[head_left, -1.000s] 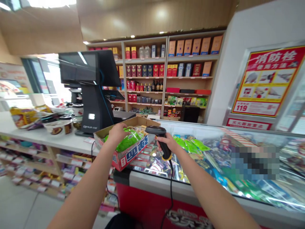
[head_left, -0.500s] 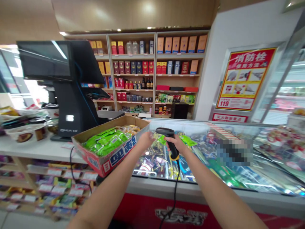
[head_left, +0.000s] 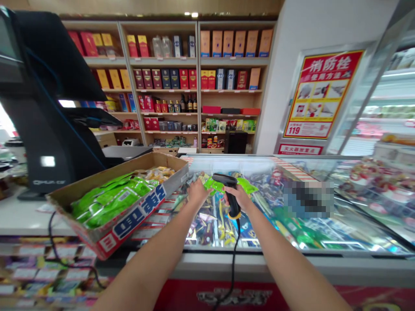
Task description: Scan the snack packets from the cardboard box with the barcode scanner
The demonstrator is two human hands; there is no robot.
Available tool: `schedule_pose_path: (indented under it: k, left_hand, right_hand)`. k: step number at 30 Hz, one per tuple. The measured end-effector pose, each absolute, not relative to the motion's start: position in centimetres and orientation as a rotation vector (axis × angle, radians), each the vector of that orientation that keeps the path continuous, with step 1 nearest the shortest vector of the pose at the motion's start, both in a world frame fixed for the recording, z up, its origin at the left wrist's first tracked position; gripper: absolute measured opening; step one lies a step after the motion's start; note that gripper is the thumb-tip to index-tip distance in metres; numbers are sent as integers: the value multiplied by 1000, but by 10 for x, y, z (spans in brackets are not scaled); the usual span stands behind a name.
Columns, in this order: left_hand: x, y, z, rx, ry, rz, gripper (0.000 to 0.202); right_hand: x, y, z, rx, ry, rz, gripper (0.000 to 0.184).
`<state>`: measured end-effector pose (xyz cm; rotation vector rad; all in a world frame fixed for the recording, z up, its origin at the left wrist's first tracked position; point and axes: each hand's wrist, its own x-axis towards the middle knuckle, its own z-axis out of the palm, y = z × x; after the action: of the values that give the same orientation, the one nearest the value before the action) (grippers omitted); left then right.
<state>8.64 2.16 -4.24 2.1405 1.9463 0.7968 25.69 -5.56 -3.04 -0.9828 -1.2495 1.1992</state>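
Note:
My right hand is closed around the grip of a black barcode scanner. The scanner's head points left, over the glass top of a freezer, and its cable hangs down the front. Just left of it, my left hand pinches a bright green snack packet, part of which sits behind the scanner. Another green packet shows beyond my right hand. To the left stands an open cardboard box holding several green packets and some yellowish-brown ones.
A black checkout terminal rises behind the box at left. Under the freezer's glass lie many wrapped frozen goods. Shelves of boxed bottles line the back wall, and a red and yellow sign hangs at right.
The view has shifted left-to-right and closer, so the box appears larger and nearer. My left hand's fingers now show more clearly at the green packet. My right hand keeps the scanner.

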Motion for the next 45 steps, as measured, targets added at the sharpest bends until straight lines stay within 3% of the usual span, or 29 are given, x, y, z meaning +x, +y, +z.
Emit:
schedule_pose_path:
  k: [7, 15, 28, 45]
  left_hand:
    - [60, 44, -46, 1756, 1638, 1110, 28]
    - [45, 51, -39, 1265, 1011, 1538, 48]
    - [44, 44, -28, 1545, 1070, 1641, 29]
    - [47, 35, -18, 1419, 967, 1690, 21]
  right_hand:
    - [257, -58, -27, -950, -1280, 1185, 29]
    - [259, -64, -23, -990, -1239, 1199, 26]
    - [261, -63, -25, -987, -1289, 1138, 30]
    - [260, -61, -27, -986, -1272, 1204, 32]
